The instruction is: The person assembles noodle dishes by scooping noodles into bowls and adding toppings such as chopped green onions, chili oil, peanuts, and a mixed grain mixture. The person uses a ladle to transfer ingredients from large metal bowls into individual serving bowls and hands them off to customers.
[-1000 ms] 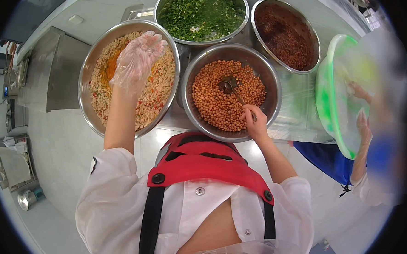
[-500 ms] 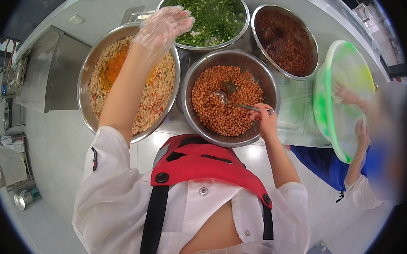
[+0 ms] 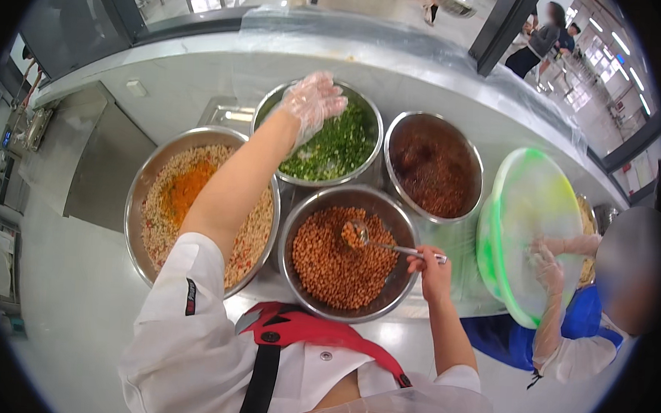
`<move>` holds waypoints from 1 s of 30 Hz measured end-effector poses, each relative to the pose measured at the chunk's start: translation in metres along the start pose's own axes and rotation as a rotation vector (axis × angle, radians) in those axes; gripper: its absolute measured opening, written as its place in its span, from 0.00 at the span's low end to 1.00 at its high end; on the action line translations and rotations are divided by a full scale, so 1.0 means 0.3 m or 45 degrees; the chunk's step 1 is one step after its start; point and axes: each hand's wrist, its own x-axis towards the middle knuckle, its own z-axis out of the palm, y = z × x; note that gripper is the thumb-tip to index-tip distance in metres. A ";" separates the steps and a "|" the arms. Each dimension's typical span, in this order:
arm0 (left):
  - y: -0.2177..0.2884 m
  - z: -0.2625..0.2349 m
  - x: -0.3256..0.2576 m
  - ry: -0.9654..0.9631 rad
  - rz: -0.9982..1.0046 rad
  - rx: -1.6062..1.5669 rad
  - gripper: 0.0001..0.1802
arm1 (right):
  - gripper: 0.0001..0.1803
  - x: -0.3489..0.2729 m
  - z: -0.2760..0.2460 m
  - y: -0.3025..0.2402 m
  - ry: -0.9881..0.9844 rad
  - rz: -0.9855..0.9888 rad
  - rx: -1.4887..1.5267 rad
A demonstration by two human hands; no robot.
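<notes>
The left hand, in a wrinkled, see-through plastic glove, hangs over the far round metal bowl of finely chopped greens; its fingers stretch out, slightly parted (whether anything sits under the palm, I cannot tell). The bare right hand has its fingers closed around the slim handle of a shiny metal ladle, whose rounded scoop lies among small, knobbly brown beans in the near, smooth-walled steel bowl. Near left, crumbly pale grains bear a patch of powdery orange seasoning; far right is coarse, dark-red paste.
</notes>
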 end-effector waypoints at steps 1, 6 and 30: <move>0.010 0.006 0.008 0.005 -0.014 -0.039 0.13 | 0.12 0.006 -0.003 -0.001 0.000 0.002 -0.001; 0.031 -0.050 0.041 -0.046 0.053 -0.075 0.21 | 0.12 0.015 -0.005 -0.009 0.010 0.015 0.002; 0.011 -0.209 -0.284 -0.014 0.133 -0.003 0.12 | 0.11 0.036 -0.001 -0.102 0.076 -0.107 -0.048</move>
